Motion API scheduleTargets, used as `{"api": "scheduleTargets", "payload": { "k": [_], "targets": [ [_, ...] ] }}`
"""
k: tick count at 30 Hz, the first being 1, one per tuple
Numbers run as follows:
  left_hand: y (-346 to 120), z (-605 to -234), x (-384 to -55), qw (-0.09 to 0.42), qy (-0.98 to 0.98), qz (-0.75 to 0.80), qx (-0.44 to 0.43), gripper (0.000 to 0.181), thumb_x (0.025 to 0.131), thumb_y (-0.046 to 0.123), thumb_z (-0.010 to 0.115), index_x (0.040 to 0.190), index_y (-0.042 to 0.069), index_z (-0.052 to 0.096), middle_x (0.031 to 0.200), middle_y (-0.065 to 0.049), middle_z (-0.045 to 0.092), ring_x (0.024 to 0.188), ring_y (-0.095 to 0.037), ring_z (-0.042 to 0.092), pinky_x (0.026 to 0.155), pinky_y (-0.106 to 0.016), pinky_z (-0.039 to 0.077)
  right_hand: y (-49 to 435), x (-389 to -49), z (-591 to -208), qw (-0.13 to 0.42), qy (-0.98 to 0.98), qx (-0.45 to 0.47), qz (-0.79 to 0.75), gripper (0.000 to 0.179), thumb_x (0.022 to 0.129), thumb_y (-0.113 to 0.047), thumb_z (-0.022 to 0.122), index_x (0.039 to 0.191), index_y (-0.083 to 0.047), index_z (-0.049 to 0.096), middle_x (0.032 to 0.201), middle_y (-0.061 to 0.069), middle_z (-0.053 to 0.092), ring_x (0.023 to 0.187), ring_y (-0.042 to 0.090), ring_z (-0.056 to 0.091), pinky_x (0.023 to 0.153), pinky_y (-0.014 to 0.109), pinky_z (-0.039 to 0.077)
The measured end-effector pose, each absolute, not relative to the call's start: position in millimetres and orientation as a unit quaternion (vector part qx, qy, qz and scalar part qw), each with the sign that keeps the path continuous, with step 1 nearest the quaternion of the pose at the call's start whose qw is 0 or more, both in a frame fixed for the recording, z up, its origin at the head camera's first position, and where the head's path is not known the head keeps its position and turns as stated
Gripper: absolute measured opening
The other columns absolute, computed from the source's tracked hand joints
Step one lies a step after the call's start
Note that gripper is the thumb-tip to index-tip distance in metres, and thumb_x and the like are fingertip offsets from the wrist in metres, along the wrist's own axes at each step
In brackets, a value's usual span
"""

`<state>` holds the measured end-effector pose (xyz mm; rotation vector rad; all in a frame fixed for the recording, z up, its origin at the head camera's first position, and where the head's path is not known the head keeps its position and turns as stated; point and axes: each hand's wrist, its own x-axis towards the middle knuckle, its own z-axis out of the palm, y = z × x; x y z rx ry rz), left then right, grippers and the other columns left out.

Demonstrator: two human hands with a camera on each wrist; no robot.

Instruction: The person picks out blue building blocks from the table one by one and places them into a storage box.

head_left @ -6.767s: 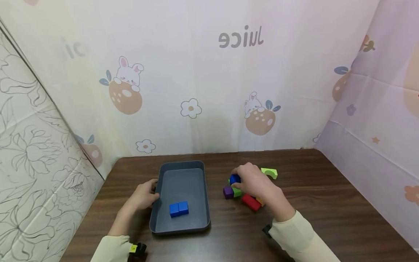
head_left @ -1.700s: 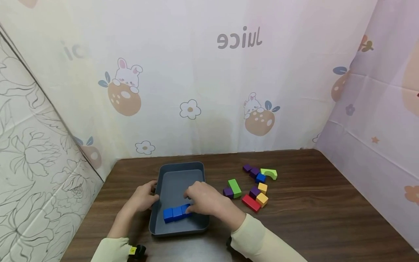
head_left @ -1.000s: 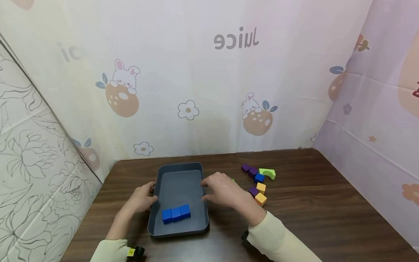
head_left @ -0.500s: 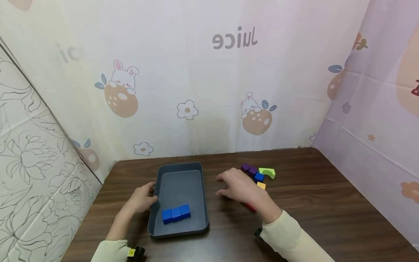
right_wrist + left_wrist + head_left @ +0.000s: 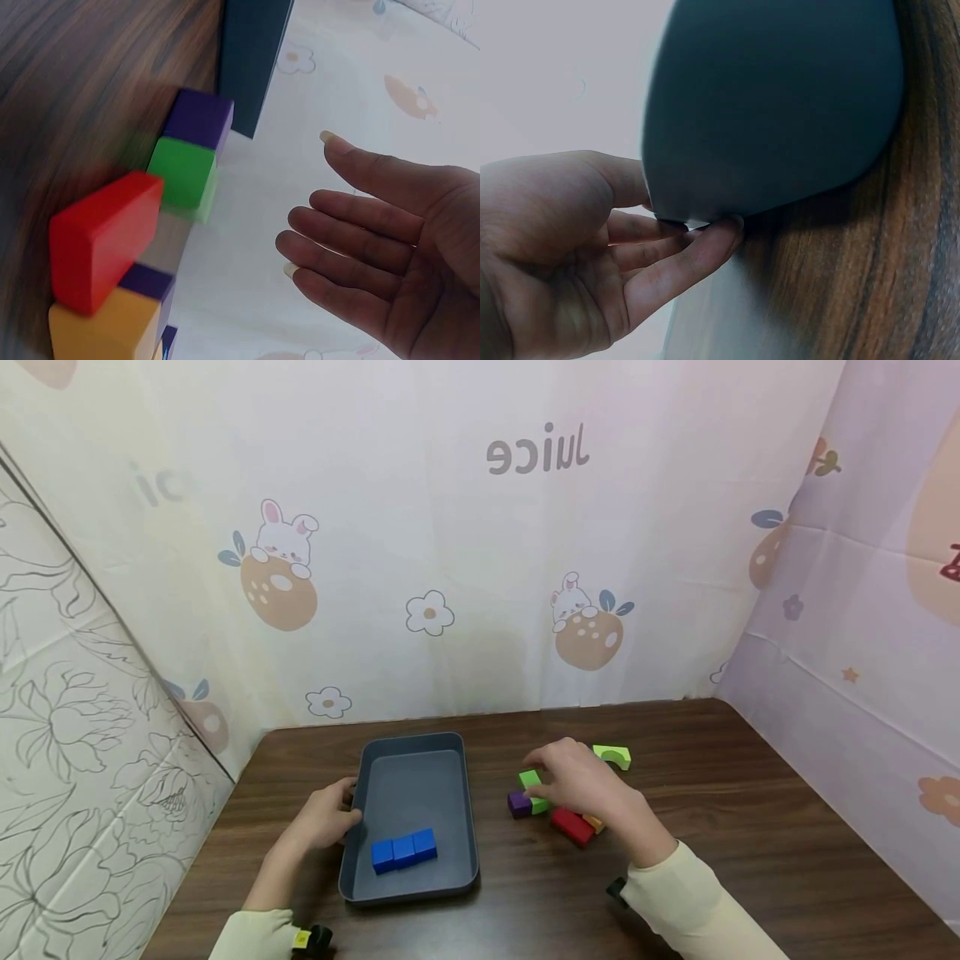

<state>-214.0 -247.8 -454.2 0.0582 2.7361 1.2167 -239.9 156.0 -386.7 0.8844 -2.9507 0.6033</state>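
Observation:
At its left side my left hand (image 5: 324,814) holds the dark grey tray (image 5: 411,777), thumb and fingertips on the wall and its lower edge (image 5: 780,97) in the left wrist view. Inside the tray, three blue blocks (image 5: 403,850) sit in a row near its front. To the right, my right hand (image 5: 581,781) hovers over loose blocks, holding nothing; its fingers spread apart in the right wrist view. Below and beside it lie a green block (image 5: 529,779), a purple block (image 5: 520,804) and a red block (image 5: 572,827). Other blocks are partly hidden under the hand.
A light green arch block (image 5: 613,755) lies behind my right hand. A yellow block (image 5: 101,326) touches the red one in the right wrist view. Printed curtains (image 5: 480,552) stand along the back and sides of the wooden table (image 5: 720,827).
My right hand brought a blue block from the pile into the tray beside two others, let go, and moved back right over the loose blocks. The left hand stayed at the tray.

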Motion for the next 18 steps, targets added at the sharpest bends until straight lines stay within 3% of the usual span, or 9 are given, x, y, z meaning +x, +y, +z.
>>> {"api": "scheduleTargets", "payload": {
  "k": [6,14,18],
  "targets": [
    [-247,-454,-214,0.073,0.911,0.406,0.016,0.06,0.093,-0.003,0.062,0.15,-0.012,0.046,0.115,-0.025,0.067,0.081,-0.026,0.073,0.059,-0.04,0.066,173,-242,-387,0.012,-0.94,0.283,0.193,0.031,0.088,-0.019,0.088,0.115,-0.005,0.08,0.108,0.006,0.079,0.097,0.023,0.075,0.083,0.041,0.065],
    [-246,-454,-214,0.073,0.912,0.404,0.016,0.06,0.092,-0.003,0.062,0.15,-0.012,0.046,0.116,-0.027,0.067,0.082,-0.026,0.073,0.059,-0.039,0.066,196,-243,-385,-0.005,-0.948,0.247,0.199,0.036,0.088,-0.022,0.088,0.118,-0.004,0.078,0.104,0.006,0.078,0.08,0.011,0.066,0.074,0.034,0.064],
    [-247,-454,-214,0.074,0.911,0.405,0.014,0.06,0.093,-0.003,0.062,0.15,-0.011,0.047,0.117,-0.026,0.067,0.083,-0.026,0.073,0.059,-0.04,0.066,205,-244,-382,-0.005,-0.953,0.236,0.189,0.035,0.088,-0.025,0.088,0.116,-0.005,0.079,0.105,0.006,0.078,0.087,0.017,0.07,0.077,0.038,0.065]
  ]
}}
